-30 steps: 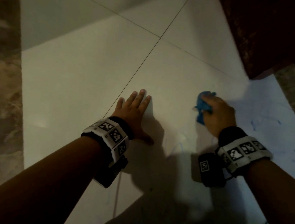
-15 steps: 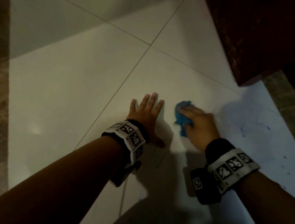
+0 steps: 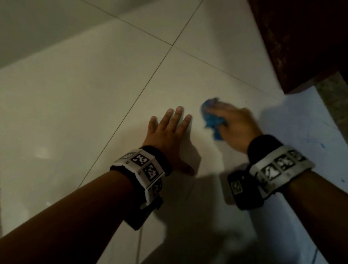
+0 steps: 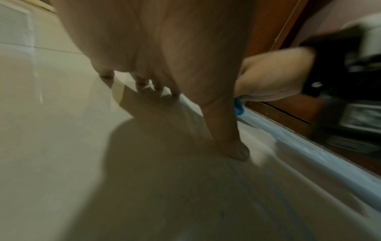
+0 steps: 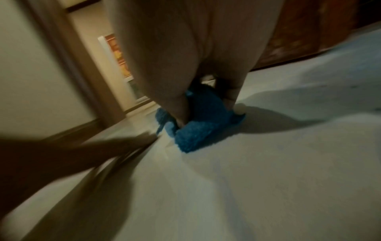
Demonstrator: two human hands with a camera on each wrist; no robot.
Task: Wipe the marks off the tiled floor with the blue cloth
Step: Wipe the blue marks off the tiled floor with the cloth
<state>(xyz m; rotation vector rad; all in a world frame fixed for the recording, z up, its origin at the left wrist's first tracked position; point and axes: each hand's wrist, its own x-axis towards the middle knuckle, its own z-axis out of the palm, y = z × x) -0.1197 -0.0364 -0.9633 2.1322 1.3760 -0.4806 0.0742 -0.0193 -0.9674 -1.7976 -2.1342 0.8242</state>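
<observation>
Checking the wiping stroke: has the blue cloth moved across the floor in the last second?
Yes. The blue cloth has slid left, away from the dark wooden furniture and toward the grout line.

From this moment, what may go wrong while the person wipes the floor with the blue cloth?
1. The blue marks lie to the right of the right hand, which rubs the blue cloth near the left hand; they may be missed.
2. The cloth is bunched small, so each stroke covers little of the tiled floor.
3. The left hand rests flat on glossy tile and might slip.
</observation>
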